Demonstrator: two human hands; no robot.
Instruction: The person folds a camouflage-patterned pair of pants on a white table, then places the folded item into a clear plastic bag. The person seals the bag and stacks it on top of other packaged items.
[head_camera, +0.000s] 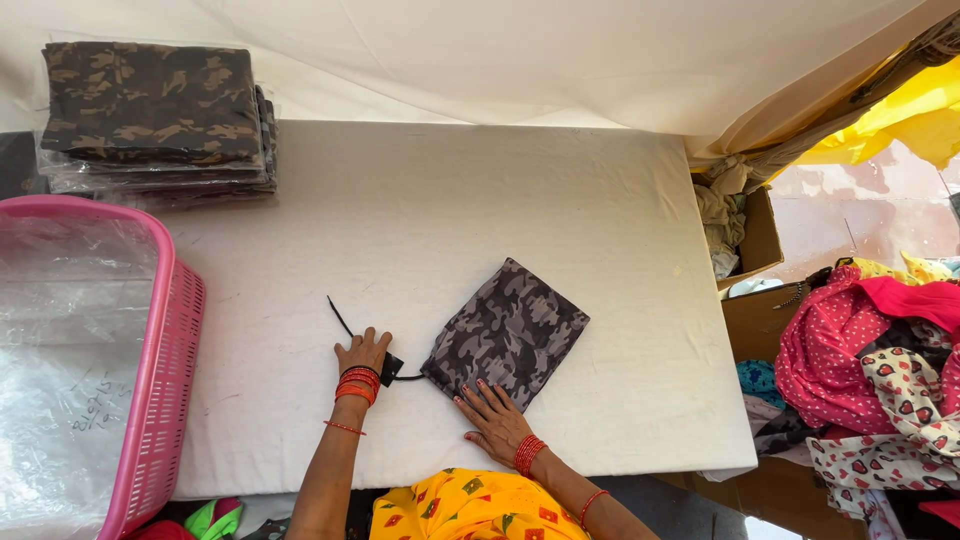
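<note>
Left hand (363, 352): flat, fingers together, pressing black cord (343, 322) w/ small black tag on white table (420, 200). Right hand (495, 420): fingers spread, flat at near corner of folded camo cloth (508, 332), table centre-front. Pink basket (160, 370) far left.

Both forearms reach forward over the white padded table (420, 230). The left hand (363, 353) lies flat, palm down, fingers together; the right hand (495, 420) rests palm down near the table's front edge, fingers spread.
</note>
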